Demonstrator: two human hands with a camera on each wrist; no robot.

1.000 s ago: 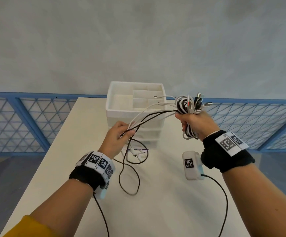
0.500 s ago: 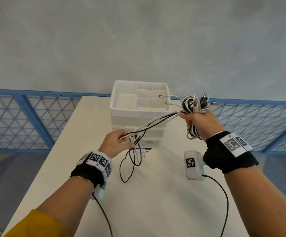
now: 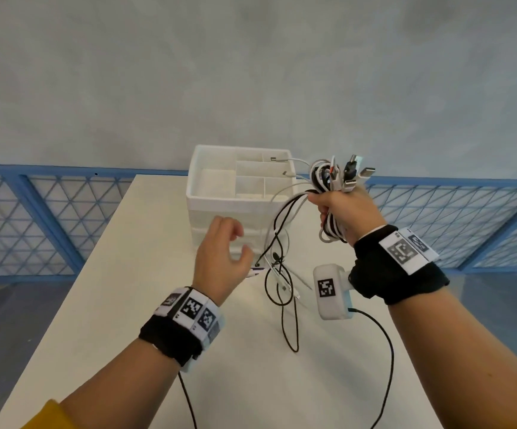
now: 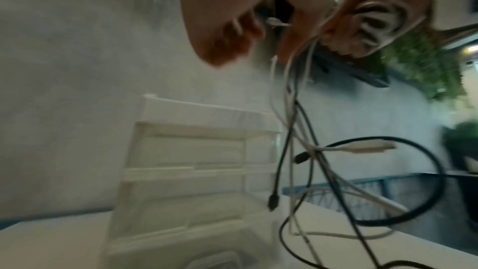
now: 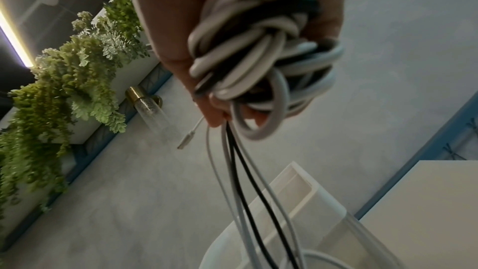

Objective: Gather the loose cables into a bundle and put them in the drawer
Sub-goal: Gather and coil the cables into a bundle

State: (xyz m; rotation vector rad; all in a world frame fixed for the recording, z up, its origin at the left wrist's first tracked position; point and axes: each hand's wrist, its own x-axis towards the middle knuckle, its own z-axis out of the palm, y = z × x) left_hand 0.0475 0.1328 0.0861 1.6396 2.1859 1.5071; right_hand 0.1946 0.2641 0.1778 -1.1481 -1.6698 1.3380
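Observation:
My right hand (image 3: 340,209) grips a coiled bundle of black and white cables (image 3: 331,178) above the table, to the right of the white drawer unit (image 3: 220,212). In the right wrist view the cable coils (image 5: 258,52) fill my palm. Loose cable tails (image 3: 282,274) hang from the bundle down to the table (image 3: 127,289), and they also show in the left wrist view as dangling cable ends (image 4: 297,150). My left hand (image 3: 223,252) hovers in front of the drawer unit's drawers (image 4: 191,171), fingers loosely curled, holding nothing. The drawers look closed.
The drawer unit's top tray (image 3: 251,181) has several compartments, with white cable plugs hanging over it. A blue lattice railing (image 3: 34,218) runs behind the table. Camera leads (image 3: 384,351) trail from both wrists across the near table.
My left hand has let go of the cable tails, which now hang free. The right hand with the bundle has stayed at about the same height.

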